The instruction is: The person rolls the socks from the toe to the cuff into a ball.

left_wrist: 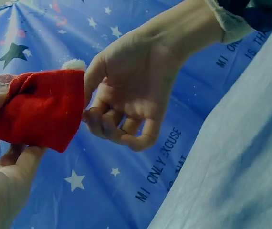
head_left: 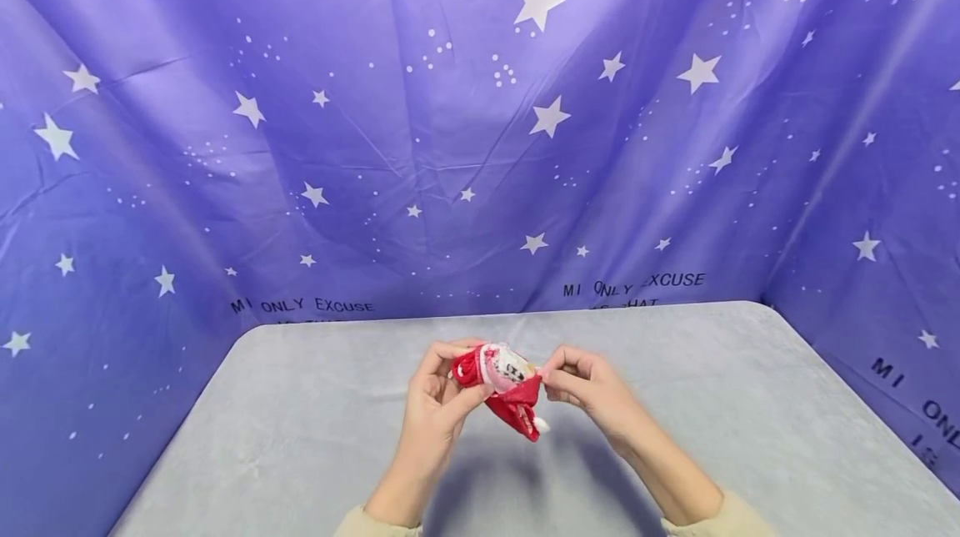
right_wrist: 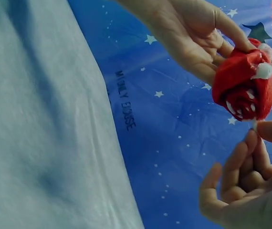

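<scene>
A small red plush doll (head_left: 516,414), with a white and pink part showing a few dark marks, is held above the table. My left hand (head_left: 431,408) grips it from the left, thumb in front and fingers behind. From the right, my right hand (head_left: 596,391) pinches a small bit at the doll's edge between thumb and index finger. A white pom-pom (right_wrist: 263,71) sits on the red fabric. The right wrist view shows the red cloth folded in layers, with white bits inside; a small white piece is at my right fingertips. The plush's exact kind is unclear.
A table with a grey cloth (head_left: 300,429) lies under both hands. Purple-blue curtains (head_left: 420,128) with white stars and printed lettering hang behind the table and on both sides. Pale sleeves (head_left: 720,516) cover the forearms near the bottom edge.
</scene>
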The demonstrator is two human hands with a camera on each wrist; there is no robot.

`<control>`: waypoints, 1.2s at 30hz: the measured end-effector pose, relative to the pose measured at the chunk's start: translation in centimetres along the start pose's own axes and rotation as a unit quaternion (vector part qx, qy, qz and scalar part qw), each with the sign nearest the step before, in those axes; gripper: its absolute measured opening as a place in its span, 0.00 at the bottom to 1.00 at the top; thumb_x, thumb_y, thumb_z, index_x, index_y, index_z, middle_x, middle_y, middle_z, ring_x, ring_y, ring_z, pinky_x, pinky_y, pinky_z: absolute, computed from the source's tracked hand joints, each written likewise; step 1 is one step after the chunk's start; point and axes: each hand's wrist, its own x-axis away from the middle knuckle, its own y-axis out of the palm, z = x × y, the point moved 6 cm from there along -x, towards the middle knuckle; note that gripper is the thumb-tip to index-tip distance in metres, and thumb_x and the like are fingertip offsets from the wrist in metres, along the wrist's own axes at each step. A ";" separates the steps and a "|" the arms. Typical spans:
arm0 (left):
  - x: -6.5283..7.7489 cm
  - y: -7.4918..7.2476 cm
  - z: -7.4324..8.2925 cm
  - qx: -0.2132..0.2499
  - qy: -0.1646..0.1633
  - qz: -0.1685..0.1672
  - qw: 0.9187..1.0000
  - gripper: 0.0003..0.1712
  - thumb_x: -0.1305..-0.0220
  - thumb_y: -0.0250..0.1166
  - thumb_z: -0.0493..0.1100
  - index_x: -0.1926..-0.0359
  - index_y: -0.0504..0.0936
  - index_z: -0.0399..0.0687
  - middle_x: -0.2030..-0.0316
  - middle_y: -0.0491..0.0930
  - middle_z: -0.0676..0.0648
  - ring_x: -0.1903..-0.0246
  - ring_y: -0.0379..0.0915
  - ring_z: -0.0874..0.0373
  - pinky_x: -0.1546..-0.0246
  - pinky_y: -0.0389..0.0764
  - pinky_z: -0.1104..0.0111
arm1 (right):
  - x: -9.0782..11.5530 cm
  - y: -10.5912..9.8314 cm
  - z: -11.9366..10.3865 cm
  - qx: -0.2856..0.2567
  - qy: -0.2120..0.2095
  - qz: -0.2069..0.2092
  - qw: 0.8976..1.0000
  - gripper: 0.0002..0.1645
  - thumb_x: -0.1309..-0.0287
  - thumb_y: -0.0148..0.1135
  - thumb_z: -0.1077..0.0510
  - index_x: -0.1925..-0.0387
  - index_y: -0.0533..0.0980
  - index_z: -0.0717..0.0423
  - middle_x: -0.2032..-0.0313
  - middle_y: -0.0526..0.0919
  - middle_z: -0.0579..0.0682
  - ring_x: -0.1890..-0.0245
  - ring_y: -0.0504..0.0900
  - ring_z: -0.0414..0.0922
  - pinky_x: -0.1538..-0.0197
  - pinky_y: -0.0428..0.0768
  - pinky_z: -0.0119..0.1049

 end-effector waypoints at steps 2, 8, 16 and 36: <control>-0.1 0.2 -0.2 0.003 -0.016 -0.013 1.000 0.23 0.42 0.60 0.21 0.52 0.72 0.50 0.45 0.75 0.51 0.43 0.77 0.60 0.46 0.82 0.71 | 0.0 0.5 0.6 -0.048 0.018 -0.054 0.997 0.07 0.34 0.55 0.62 0.68 0.76 0.49 0.69 0.79 0.38 0.66 0.79 0.34 0.55 0.82 0.28; -0.3 0.4 -0.3 -0.059 -0.027 -0.056 0.996 0.17 0.37 0.59 0.26 0.50 0.67 0.41 0.45 0.73 0.52 0.47 0.77 0.65 0.51 0.82 0.75 | 0.3 1.5 1.8 -0.139 0.054 -0.164 0.975 0.11 0.30 0.50 0.61 0.67 0.75 0.45 0.68 0.79 0.36 0.66 0.78 0.33 0.55 0.79 0.29; -0.6 -0.6 -1.1 -0.122 -0.072 -0.027 0.990 0.21 0.37 0.61 0.28 0.47 0.63 0.28 0.45 0.72 0.49 0.51 0.79 0.65 0.56 0.84 0.74 | 0.8 1.3 -1.1 0.173 -0.204 0.073 0.961 0.09 0.41 0.65 0.66 0.59 0.79 0.53 0.63 0.81 0.44 0.63 0.78 0.37 0.57 0.79 0.29; -1.0 -2.0 -3.0 -0.072 -0.196 0.086 0.974 0.18 0.39 0.61 0.31 0.51 0.65 0.33 0.52 0.76 0.42 0.63 0.82 0.61 0.64 0.86 0.69 | 2.3 3.3 -2.9 0.354 -0.388 -0.014 0.851 0.02 0.32 0.60 0.56 0.63 0.74 0.47 0.61 0.77 0.35 0.56 0.71 0.33 0.51 0.72 0.25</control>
